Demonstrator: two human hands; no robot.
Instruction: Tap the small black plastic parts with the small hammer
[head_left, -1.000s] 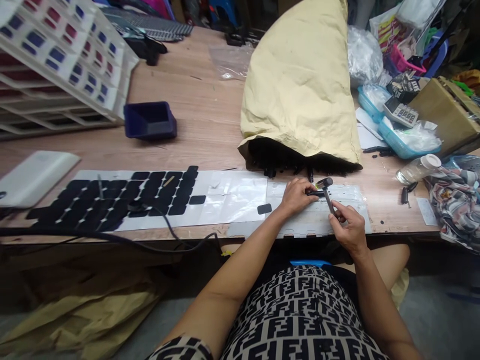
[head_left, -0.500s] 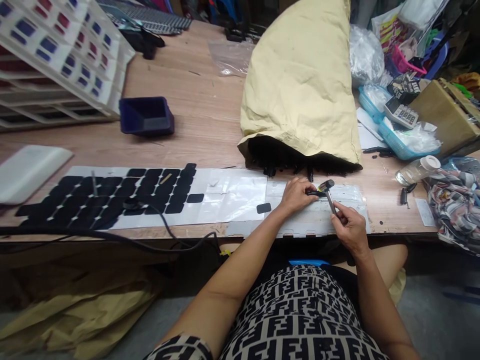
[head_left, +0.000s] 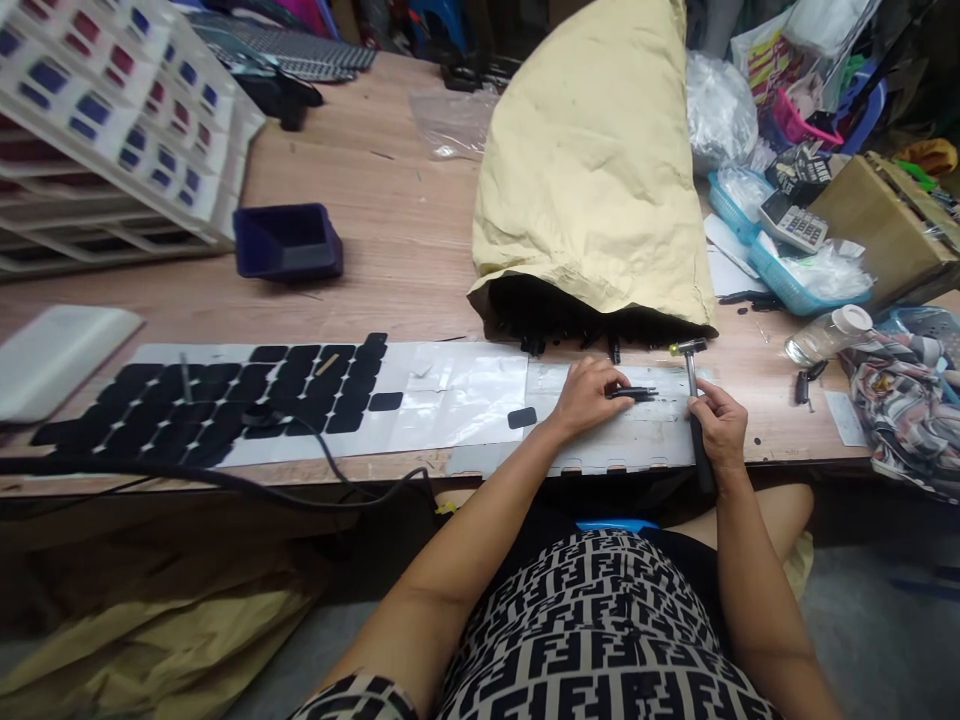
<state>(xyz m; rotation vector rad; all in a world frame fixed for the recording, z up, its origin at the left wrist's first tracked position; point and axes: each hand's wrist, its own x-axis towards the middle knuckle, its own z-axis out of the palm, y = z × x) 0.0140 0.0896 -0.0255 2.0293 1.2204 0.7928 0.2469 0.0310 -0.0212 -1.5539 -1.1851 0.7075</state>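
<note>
Here, wooden table (head_left: 405, 230), yellow paper sack (head_left: 589, 170) toward the far side, pale board (head_left: 645, 440) at near right, hammer (head_left: 700, 450) gripped in the right hand (head_left: 724, 425), slender black part (head_left: 637, 393) over the board, pinched in the left hand (head_left: 589, 395).

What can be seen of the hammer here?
The hammer has a small head, yellowish at its left end, dark at the other, a slim, metallic-looking shaft and a dark handle. The right grip holds it by the handle, head pointing forward, over the right part of the pale board. Contact with the board is unclear.
</note>
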